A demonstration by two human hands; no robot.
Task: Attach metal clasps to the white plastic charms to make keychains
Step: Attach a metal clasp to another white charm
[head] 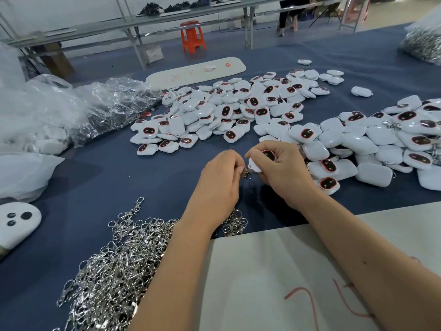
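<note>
Fingers (235,163) pinch clasp (247,173) — glossy white charm (256,166).

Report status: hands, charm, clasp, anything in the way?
Left hand pinches clasp. Right hand holds charm, clasp at its corner. Nothing between hands; loose clasp pile under left forearm.

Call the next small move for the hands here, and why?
Probably hook the clasp through the charm's loop: the left hand pinches the clasp right at the corner of the charm that the right hand grips, not visibly joined yet.
</note>
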